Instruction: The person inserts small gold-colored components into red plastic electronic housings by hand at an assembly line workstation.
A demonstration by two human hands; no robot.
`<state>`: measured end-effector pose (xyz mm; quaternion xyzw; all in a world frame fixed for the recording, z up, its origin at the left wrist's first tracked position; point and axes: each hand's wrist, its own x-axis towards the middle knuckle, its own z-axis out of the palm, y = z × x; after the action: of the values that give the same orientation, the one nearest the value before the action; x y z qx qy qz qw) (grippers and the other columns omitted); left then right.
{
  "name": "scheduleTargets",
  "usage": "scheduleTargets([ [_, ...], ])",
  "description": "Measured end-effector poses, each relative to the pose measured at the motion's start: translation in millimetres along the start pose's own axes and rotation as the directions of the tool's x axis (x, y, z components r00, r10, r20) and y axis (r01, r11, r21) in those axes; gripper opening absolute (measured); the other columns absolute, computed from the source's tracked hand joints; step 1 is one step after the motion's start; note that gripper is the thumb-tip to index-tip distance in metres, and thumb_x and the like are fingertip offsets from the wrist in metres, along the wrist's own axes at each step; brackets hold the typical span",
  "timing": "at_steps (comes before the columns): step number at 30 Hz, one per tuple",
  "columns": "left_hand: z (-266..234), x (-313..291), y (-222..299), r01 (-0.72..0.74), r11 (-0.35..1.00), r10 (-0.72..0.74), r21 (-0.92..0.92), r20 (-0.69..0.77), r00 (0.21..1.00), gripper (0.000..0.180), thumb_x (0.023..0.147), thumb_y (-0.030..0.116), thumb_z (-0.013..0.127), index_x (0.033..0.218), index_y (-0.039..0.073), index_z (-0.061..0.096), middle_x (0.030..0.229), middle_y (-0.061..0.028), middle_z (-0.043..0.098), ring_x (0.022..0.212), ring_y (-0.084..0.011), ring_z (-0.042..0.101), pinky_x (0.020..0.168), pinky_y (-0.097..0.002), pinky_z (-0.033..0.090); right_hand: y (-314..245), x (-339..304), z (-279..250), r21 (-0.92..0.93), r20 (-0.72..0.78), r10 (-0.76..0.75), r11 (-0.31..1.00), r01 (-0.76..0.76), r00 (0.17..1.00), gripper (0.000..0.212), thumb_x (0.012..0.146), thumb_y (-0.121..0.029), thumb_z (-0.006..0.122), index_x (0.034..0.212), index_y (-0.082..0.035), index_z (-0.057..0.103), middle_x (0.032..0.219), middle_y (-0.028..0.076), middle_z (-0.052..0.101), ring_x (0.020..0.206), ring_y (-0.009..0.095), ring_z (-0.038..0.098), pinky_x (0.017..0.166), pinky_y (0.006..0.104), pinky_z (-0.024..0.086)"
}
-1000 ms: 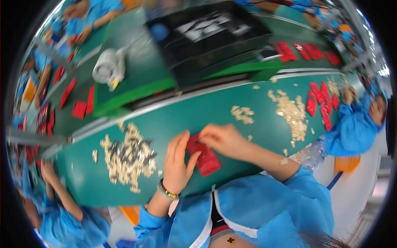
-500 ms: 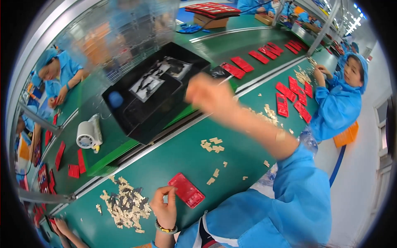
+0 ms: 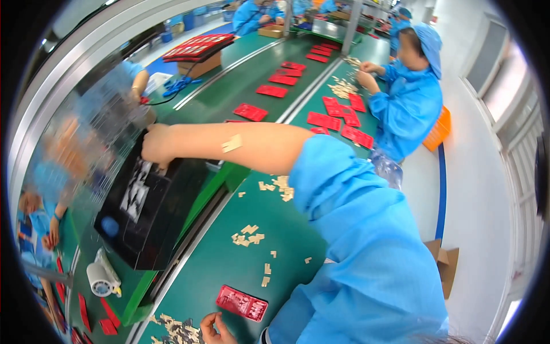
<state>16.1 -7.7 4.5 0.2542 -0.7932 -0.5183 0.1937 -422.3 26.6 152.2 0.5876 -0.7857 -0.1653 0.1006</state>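
Note:
My right arm stretches leftward over the bench, and my right hand [image 3: 160, 146] is at the far end of a black bin [image 3: 163, 221]. Its fingers point down and are partly hidden, so any grip is unclear. White-and-black sheets or bags [image 3: 136, 195] lie in the bin. A small beige L-shaped piece [image 3: 232, 143] sticks to my right forearm. At the lower edge my left hand [image 3: 216, 331] has its fingers curled together; nothing shows between them. Just beyond it lies a red rectangular case [image 3: 242, 303] with pale patches inside, apart from the fingers.
Beige and dark pieces [image 3: 176, 331] are heaped beside my left hand; a beige cluster [image 3: 247, 235] lies farther off. A white fan-like device [image 3: 103, 281] stands left of the bin. Red cases [image 3: 272, 90] line the belt. A co-worker in blue [image 3: 395, 92] works at right.
My view has turned, so the scene has shifted. My right hand has moved from the bin's near right side to its far end. My left hand no longer touches the red case.

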Motion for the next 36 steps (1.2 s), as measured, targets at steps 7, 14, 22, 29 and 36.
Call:
scheduleTargets([
  [7, 12, -2, 6, -0.132, 0.990, 0.135, -0.057, 0.058, 0.989, 0.010, 0.090, 0.001, 0.061, 0.099, -0.002, 0.060, 0.091, -0.0123, 0.065, 0.083, -0.0189, 0.061, 0.078, -0.0288, 0.050, -1, -33, 14, -0.076, -0.415, 0.062, 0.992, -0.103, 0.908, 0.009, 0.072, -0.017, 0.065, 0.077, -0.011, 0.069, 0.080, 0.007, 0.069, 0.079, 0.028, 0.066, 0.064, 0.0399, 0.051],
  [14, 19, -11, -8, -0.132, 0.974, 0.138, -0.182, 0.018, 0.990, 0.010, 0.091, 0.002, 0.060, 0.099, -0.003, 0.059, 0.093, -0.0149, 0.065, 0.085, -0.0193, 0.062, 0.076, -0.0286, 0.052, 10, -214, -39, -0.085, -0.599, 0.400, 0.829, -0.552, 0.694, 0.005, 0.066, -0.016, 0.066, 0.064, -0.011, 0.065, 0.071, 0.005, 0.061, 0.078, 0.022, 0.058, 0.074, 0.0349, 0.049],
  [22, 22, -23, -7, 0.041, 0.998, -0.040, -0.051, 0.022, 0.999, 0.011, 0.091, 0.003, 0.060, 0.100, -0.002, 0.059, 0.095, -0.0137, 0.064, 0.086, -0.0191, 0.062, 0.078, -0.0281, 0.051, 126, -455, 102, -0.172, -0.379, 0.822, 0.388, -0.905, 0.424, 0.013, 0.070, -0.016, 0.063, 0.065, -0.004, 0.066, 0.068, 0.015, 0.064, 0.073, 0.031, 0.064, 0.066, 0.0429, 0.051],
  [29, 39, -31, -6, 0.086, 0.989, -0.085, -0.118, 0.011, 0.996, 0.010, 0.091, 0.005, 0.061, 0.098, -0.002, 0.059, 0.094, -0.0129, 0.064, 0.086, -0.0189, 0.061, 0.080, -0.0285, 0.051, 187, -509, 147, -0.234, -0.266, 0.918, 0.236, -0.943, 0.296, 0.011, 0.070, -0.015, 0.062, 0.068, -0.005, 0.068, 0.075, 0.012, 0.067, 0.079, 0.028, 0.064, 0.069, 0.0398, 0.052],
  [36, 32, -27, 5, -0.057, 0.992, 0.058, -0.115, 0.005, 0.998, 0.028, 0.094, -0.001, 0.045, 0.122, -0.002, 0.049, 0.097, -0.0100, 0.061, 0.088, -0.0162, 0.058, 0.082, -0.0290, 0.046, 3, -307, 94, 0.534, -0.426, 0.533, 0.801, -0.272, 0.731, 0.015, 0.078, -0.012, 0.063, 0.090, -0.005, 0.067, 0.085, 0.015, 0.065, 0.077, 0.032, 0.062, 0.067, 0.0411, 0.050],
])
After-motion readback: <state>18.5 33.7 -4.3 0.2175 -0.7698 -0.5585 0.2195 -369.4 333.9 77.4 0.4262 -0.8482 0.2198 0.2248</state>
